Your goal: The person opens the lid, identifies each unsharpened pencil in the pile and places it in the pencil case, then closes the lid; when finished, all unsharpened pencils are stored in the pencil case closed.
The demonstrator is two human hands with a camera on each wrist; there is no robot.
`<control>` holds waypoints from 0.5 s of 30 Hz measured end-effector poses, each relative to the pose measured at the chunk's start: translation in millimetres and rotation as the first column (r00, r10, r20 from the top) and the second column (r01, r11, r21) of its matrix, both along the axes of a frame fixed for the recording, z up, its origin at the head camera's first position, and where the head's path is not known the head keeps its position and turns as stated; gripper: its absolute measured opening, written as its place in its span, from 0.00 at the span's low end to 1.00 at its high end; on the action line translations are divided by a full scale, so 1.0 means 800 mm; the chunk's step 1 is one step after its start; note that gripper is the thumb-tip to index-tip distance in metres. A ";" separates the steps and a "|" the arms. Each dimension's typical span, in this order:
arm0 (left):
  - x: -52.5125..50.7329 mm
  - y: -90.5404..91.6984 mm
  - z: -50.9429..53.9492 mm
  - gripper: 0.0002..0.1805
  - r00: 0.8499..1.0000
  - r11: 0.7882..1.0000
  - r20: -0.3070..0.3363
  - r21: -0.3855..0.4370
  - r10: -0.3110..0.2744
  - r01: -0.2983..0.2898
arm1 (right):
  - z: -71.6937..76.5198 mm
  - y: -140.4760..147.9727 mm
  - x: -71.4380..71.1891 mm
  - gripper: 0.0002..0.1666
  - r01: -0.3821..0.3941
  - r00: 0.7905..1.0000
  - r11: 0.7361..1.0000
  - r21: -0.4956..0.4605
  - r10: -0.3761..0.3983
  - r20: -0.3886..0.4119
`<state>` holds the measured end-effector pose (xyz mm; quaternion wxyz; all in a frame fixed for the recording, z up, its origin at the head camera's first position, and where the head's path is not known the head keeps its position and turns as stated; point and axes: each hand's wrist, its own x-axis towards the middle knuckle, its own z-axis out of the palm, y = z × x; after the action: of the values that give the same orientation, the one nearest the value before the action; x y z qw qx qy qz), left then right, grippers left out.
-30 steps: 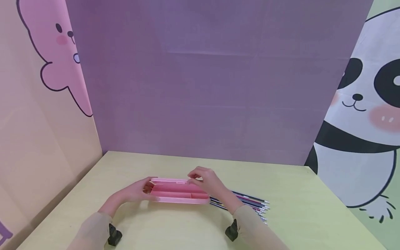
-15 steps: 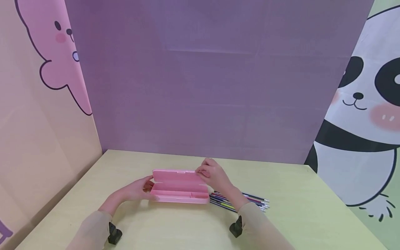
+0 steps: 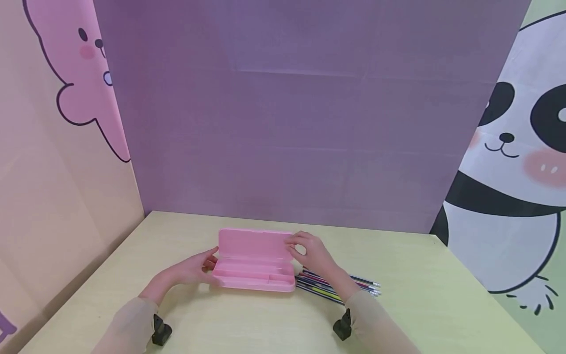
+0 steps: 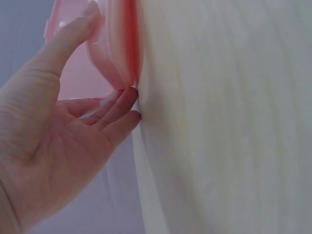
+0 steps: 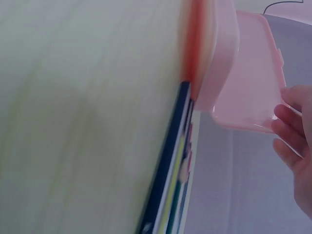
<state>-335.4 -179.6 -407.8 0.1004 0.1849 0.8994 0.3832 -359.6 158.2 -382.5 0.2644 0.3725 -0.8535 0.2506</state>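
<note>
A pink pencil case [image 3: 252,283] stands on the table with its lid [image 3: 252,245] raised toward the back. Its compartments, split by a small divider at the right, hold nothing visible. My left hand [image 3: 192,270] grips the case's left end; the left wrist view shows the thumb [image 4: 80,27] on its near side and the other fingers around the end. My right hand [image 3: 315,253] pinches the lid's right edge between thumb and fingers, as the right wrist view shows. Several pencils [image 3: 323,291] lie in a bunch right of the case, partly hidden under my right forearm.
The pale wooden table [image 3: 247,324] ends at a purple backdrop [image 3: 283,123] behind the case. A pink cartoon figure decorates the left wall, and a panda [image 3: 504,196] the right one. A small black device [image 3: 342,325] sits on each wrist.
The lid has swung up and back from nearly closed to standing wide. My right hand has moved right along with it, uncovering more pencils. My left hand has stayed at the case's left end.
</note>
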 end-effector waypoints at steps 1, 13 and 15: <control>0.000 0.000 0.000 0.55 1.000 1.000 0.005 0.001 0.002 -0.002 | -0.002 0.002 0.000 0.11 -0.003 1.000 1.000 0.006 0.002 0.031; 0.003 0.002 0.001 0.63 1.000 1.000 0.019 0.003 -0.022 0.022 | -0.008 0.024 0.006 0.23 -0.025 0.930 0.994 0.108 -0.016 0.367; 0.003 0.001 0.000 0.61 0.999 0.999 0.014 -0.011 -0.030 0.030 | -0.007 0.026 0.009 0.26 -0.026 0.914 0.992 0.121 -0.025 0.405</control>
<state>-332.8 -178.5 -407.8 0.1133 0.1951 0.8979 0.3779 -352.0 178.8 -388.1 0.0581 0.3282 -0.9036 0.2692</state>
